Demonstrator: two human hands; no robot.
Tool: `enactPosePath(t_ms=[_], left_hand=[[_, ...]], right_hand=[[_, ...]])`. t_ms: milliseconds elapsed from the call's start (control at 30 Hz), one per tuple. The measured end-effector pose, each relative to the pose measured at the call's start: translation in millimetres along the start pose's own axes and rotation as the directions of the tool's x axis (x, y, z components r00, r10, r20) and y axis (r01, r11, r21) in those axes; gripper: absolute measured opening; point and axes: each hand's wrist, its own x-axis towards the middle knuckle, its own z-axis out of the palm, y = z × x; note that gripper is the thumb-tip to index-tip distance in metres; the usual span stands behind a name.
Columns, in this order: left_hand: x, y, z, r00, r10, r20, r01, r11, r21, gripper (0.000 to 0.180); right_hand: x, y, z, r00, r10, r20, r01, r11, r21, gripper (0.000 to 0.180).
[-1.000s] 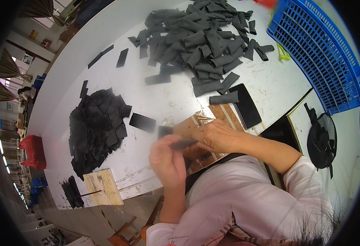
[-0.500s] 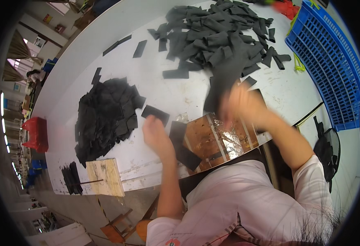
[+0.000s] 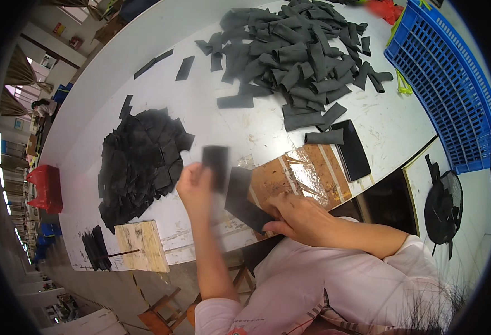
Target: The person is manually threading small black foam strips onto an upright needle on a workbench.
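My left hand (image 3: 194, 187) pinches a small dark fabric piece (image 3: 215, 167), held upright above the white table and slightly blurred. Bent dark fabric strips (image 3: 245, 201) lie at the left edge of a brown, tape-striped board (image 3: 273, 184). At their near right end is my right hand (image 3: 304, 219), its thumb and fingers closing on the edge; the exact grip is partly hidden. To the left of my left hand spreads a heap of flat black fabric pieces (image 3: 145, 162). Farther off is a large pile of folded dark grey fabric pieces (image 3: 296, 56).
A blue plastic crate (image 3: 446, 84) stands at the right. Near the board lies a flat black device (image 3: 353, 151), a fabric piece (image 3: 323, 137) overlapping its edge. A wooden block (image 3: 142, 245) with a thin rod sits front left, beside stacked black strips (image 3: 96, 248). A black mesh holder (image 3: 444, 206) is at right.
My right hand has come from beside the far pile toward me, onto the strips. My left hand has shifted slightly left, and its fabric piece has turned upright.
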Motion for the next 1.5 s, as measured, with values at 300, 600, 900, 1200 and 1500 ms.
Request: enactPosePath(t_ms=[300, 600, 900, 1200, 1500], left_hand=[[-87, 39, 10, 0.938, -0.142, 0.318, 0.25, 0.909, -0.333, 0.034], [-122, 55, 16, 0.953, -0.253, 0.166, 0.298, 0.879, -0.372, 0.017], [-115, 56, 30, 0.853, -0.439, 0.281, 0.519, 0.765, -0.382, 0.012], [-127, 48, 39, 0.958, -0.213, 0.192, 0.231, 0.97, -0.076, 0.015], [-121, 34, 39, 0.986, 0.014, 0.165, -0.024, 0.998, 0.062, 0.006]], right_hand=[[10, 7, 23, 0.925, -0.073, -0.374, 0.141, 0.977, 0.16, 0.02], [-7, 22, 17, 0.79, -0.336, -0.513, 0.188, 0.929, -0.319, 0.019], [-17, 33, 9, 0.784, -0.513, -0.351, 0.224, 0.76, -0.61, 0.019], [-28, 22, 8, 0.896, -0.216, -0.388, 0.259, 0.964, 0.062, 0.019], [-23, 13, 13, 0.893, -0.049, -0.448, 0.13, 0.98, 0.152, 0.015]])
